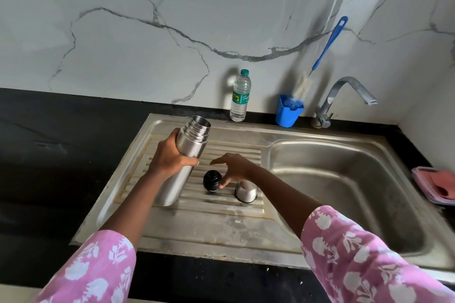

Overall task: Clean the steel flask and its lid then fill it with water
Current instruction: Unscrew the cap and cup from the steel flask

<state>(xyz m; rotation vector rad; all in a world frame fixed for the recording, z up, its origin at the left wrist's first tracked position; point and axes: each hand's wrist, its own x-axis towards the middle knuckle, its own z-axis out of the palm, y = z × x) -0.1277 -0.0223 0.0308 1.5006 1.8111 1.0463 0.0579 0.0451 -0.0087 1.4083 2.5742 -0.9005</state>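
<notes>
Partly hidden under the right wrist: a steel cup lid [246, 195], standing on the ribbed draining board [197, 224] of a steel sink, only its lower side in sight. Cut off by the right edge: a pink-rimmed box [421, 183] on the black tabletop [49, 155], with a pink cloth [443, 182] inside. Cut off by the lower edge: two pink floral sleeves. Impossible to see into the steel flask [190, 147] from this angle, or to tell whether its base rests on the draining board or hangs just above it.

Gripped around the middle by the left hand [172, 155], fingers and thumb curled round it: the flask, uncapped, tilted with its threaded mouth toward the wall, over the left part of the draining board. Just right of it, on the ribs: a black stopper [211, 181], touched at its side by one fingertip of the right hand [236, 167], other fingers loosely spread, thumb held out and apart, nothing gripped. Between stopper and sink basin [344, 179]: the cup lid.

Along the marble wall, behind the sink: a clear plastic water bottle [240, 96], capped in green, water level hard to make out; a blue cup [288, 112] holding a bottle brush [328, 44], its long blue handle leaning against the wall; a steel tap [331, 98], spout reaching over the basin.
</notes>
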